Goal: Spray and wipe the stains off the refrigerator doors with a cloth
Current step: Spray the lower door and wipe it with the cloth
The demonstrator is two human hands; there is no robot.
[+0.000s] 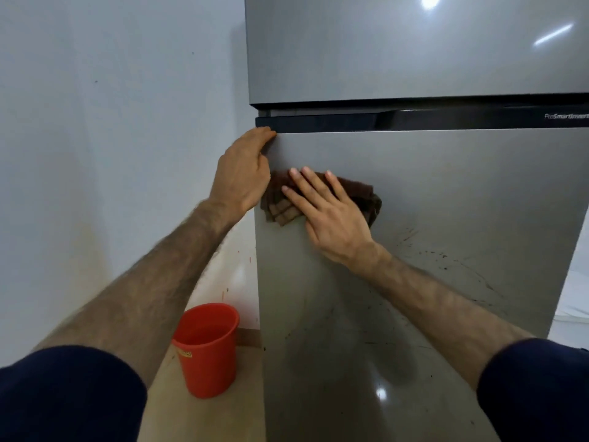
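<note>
At the upper left corner of the lower refrigerator door (446,193), you press a folded brown cloth (357,193) flat against the steel with your right hand (331,215), fingers straight and spread across the fabric, not curled round it. The cloth shows on both sides of that palm: a layered corner hangs out below the fingertips, and a bunched edge pokes out beyond the back of the hand. An open palm like this looks chosen to spread pressure over the whole pad, so the wipe drags evenly.

Just beside those fingertips, your left hand (245,173) hooks over the door's left edge, fingers wrapped round the corner under the dark handle strip (414,119). That hold appears meant to brace the door and your own weight, so the push of wiping does not swing it or rock the cabinet.

Down and away from the pressing hand, towards your right elbow, dark specks and streaks (424,250) remain scattered over the panel, so most of the lower door is likely yet to be cleaned. Above the strip, the upper door (398,52) shows only reflected light and no marks you can make out.

Below your left forearm, a red bucket (207,349) stands on the floor against the wall, close to the fridge's side, probably kept there for rinsing. No spray bottle is in view.
</note>
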